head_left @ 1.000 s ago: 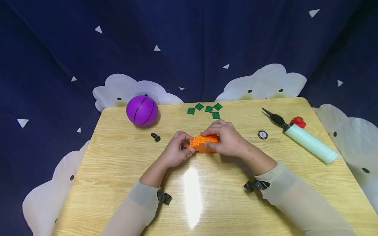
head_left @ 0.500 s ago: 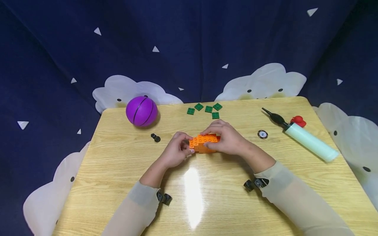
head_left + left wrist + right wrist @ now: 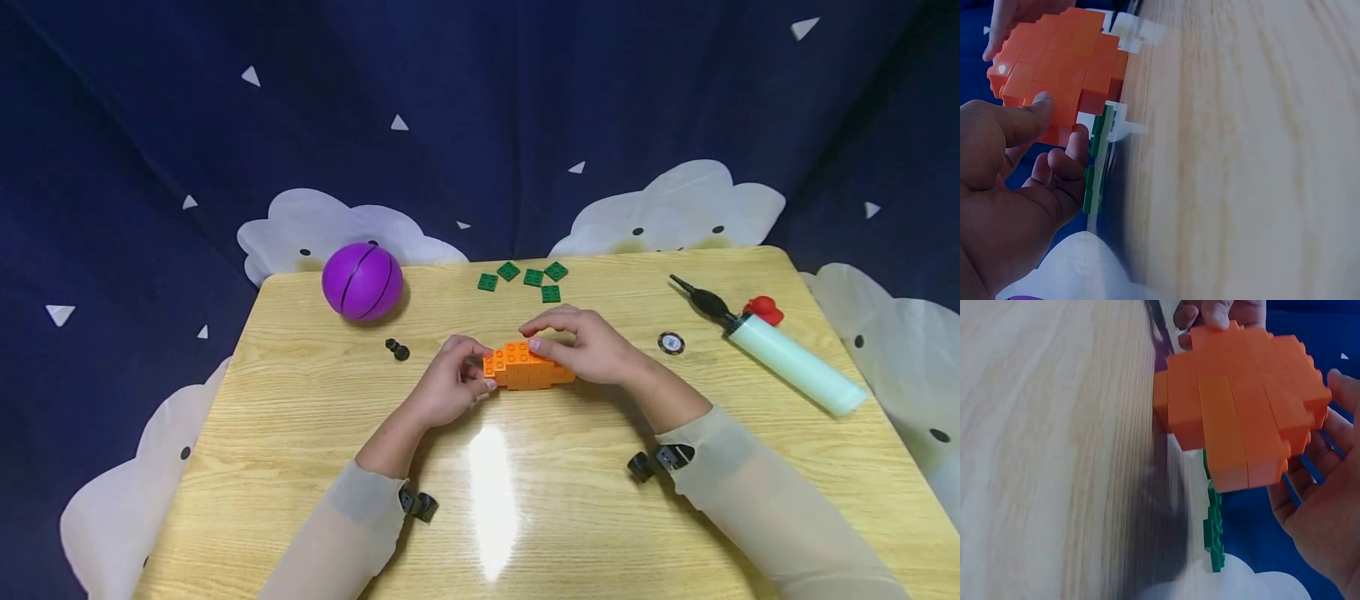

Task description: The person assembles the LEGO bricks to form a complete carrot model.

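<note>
An orange build of stacked toy building bricks (image 3: 528,372), with stepped sides and studs on top, stands near the middle of the table. My left hand (image 3: 447,382) grips its left end between thumb and fingers; the left wrist view shows the thumb (image 3: 1034,117) laid along the brick face. At the right end is my right hand (image 3: 588,343), its thumb at the studded top and its fingers loosely extended behind. In the right wrist view that hand (image 3: 1329,506) stands beside the orange bricks (image 3: 1235,406) without gripping them.
Several green plates (image 3: 533,277) lie at the back. A purple ball (image 3: 362,282) and a small black piece (image 3: 397,349) are on the left. At right are a round chip (image 3: 671,342), a hand pump (image 3: 795,362) and a small red object (image 3: 763,310).
My right hand has loosened its hold on the orange build, lifting and shifting slightly right, so more of the right end shows. My left hand has stayed in place.
</note>
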`<state>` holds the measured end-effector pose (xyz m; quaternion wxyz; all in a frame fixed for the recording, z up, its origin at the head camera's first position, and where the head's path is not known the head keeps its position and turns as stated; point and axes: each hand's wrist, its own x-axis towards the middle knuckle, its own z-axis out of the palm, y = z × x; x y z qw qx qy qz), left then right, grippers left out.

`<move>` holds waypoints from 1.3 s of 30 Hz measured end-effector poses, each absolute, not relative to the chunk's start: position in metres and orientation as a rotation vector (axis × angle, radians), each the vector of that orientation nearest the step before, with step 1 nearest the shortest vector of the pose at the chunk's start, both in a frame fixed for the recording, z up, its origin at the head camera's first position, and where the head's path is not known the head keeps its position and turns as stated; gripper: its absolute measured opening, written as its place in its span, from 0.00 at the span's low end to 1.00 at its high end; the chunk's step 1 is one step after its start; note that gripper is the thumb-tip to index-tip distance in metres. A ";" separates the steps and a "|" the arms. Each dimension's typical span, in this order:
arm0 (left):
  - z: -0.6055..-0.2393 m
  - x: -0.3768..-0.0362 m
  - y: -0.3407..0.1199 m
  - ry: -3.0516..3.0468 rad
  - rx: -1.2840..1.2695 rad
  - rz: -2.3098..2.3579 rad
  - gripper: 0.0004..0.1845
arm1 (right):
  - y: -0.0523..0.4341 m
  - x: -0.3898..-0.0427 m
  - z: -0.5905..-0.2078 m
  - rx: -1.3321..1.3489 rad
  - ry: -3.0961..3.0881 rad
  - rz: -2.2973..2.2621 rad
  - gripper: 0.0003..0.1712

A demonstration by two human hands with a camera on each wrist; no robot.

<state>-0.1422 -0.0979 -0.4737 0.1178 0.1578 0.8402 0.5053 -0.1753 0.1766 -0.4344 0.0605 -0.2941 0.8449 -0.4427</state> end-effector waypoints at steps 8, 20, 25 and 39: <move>-0.473 -0.142 -0.099 2.435 0.463 1.496 0.19 | 0.181 -0.187 -0.435 -0.783 2.652 -1.278 0.19; -0.473 -0.141 -0.100 2.448 0.458 1.477 0.19 | 0.183 -0.207 -0.445 -0.663 2.700 -1.253 0.19; -0.473 -0.141 -0.099 2.449 0.464 1.476 0.19 | 0.185 -0.216 -0.451 -0.631 2.713 -1.252 0.20; -0.472 -0.140 -0.099 2.467 0.487 1.460 0.19 | 0.190 -0.242 -0.470 -0.478 2.845 -1.076 0.24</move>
